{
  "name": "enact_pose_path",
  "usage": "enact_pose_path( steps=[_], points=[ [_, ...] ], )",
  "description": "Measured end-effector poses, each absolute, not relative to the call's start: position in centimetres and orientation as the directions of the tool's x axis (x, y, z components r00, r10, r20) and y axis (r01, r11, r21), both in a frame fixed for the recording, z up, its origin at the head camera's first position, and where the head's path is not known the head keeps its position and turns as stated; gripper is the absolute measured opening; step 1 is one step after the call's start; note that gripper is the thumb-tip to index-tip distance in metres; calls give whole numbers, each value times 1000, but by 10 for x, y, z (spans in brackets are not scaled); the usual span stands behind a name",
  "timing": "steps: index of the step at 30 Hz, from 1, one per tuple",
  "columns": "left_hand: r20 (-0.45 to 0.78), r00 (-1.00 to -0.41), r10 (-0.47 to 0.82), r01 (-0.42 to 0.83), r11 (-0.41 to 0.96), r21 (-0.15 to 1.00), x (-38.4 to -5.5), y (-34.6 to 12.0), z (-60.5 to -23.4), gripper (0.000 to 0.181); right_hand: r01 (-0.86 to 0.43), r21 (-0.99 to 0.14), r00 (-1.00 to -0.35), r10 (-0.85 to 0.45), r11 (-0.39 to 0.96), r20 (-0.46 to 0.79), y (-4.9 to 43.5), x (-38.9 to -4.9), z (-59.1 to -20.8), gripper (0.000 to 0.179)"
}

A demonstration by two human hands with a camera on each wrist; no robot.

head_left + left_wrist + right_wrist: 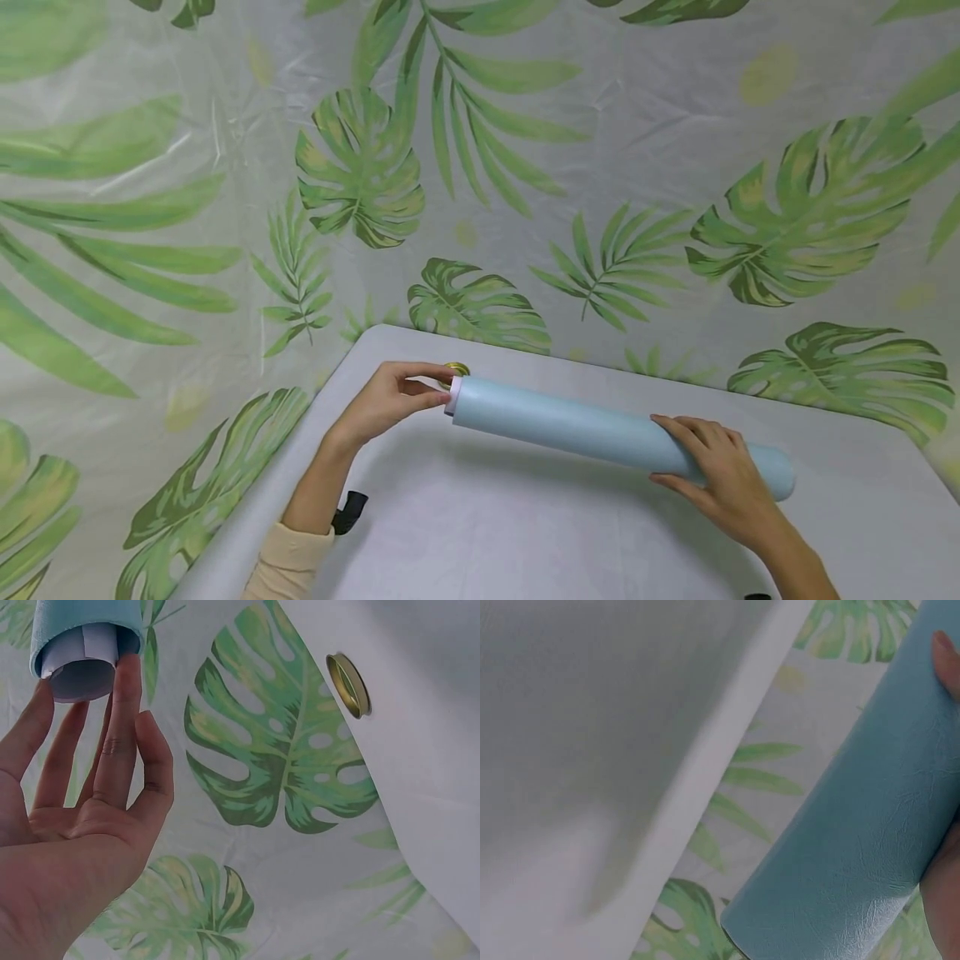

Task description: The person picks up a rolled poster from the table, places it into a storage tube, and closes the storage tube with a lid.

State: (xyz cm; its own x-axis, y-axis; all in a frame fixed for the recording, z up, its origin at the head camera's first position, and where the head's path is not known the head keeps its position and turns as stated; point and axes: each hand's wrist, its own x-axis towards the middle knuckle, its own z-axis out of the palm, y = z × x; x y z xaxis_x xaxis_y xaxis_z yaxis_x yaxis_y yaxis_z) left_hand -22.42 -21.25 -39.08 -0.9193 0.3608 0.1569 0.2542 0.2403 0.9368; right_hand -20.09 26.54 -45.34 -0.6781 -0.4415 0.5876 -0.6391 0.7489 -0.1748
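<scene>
A light blue tube [555, 421] with a wrinkled, leather-like surface [847, 817] is held slantwise above the white table. From its left end a short length of rolled white paper [97, 641] sticks out. My left hand [378, 404] pinches that paper end between thumb and fingers, one fingertip just inside the tube's mouth. Further right, my right hand [716, 471] grips the tube near its other end, thumb on the near side and fingers over the far side. Behind the paper end, a round gold metal cap [349, 686] lies on the table, partly covered in the head view.
The white table [495, 517] has rounded far corners. Beyond its edges hangs or lies a pale sheet with green leaf prints [480, 308]. A black strap piece [349, 512] shows at the left wrist.
</scene>
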Motion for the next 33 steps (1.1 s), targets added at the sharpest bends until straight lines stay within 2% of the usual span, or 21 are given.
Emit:
enact_pose_path(
  steps=[11, 33],
  points=[
    [136, -930, 340, 254, 332, 909, -220, -205, -390, 38, -640, -165, -676, -447, 751, 586, 264, -202, -456, 92],
    [123, -914, 386, 259, 323, 910, -223, -205, -393, 42, -634, -173, -668, -421, 754, 614, 268, -203, -455, 92]
  ],
)
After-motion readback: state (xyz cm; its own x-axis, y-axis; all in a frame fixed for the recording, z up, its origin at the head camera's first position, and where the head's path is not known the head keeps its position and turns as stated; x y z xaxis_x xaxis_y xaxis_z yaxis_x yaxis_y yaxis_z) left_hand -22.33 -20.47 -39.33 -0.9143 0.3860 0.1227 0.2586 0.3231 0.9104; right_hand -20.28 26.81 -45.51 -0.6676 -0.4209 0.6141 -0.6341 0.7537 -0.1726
